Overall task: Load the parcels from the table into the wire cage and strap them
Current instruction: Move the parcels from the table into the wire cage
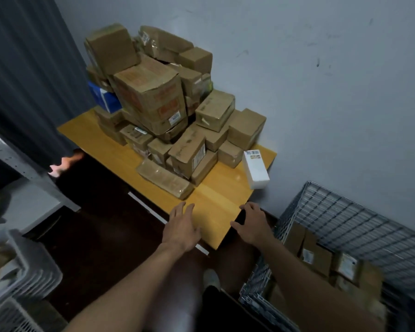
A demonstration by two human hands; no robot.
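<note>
My left hand [181, 226] and right hand [252, 224] are empty, fingers spread, at the table [221, 200] edge — parcels [153, 99] heaped beyond, probably light, stiff, tape-slick — so I'd grip opposite side faces.

Bare forearms [139, 276], left hand [181, 227], right hand [252, 227], pale grey shoe [211, 279]

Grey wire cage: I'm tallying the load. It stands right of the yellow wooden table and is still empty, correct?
Not empty. The head view shows brown cardboard parcels already inside the grey wire cage, which does stand right of the yellow wooden table.
</note>
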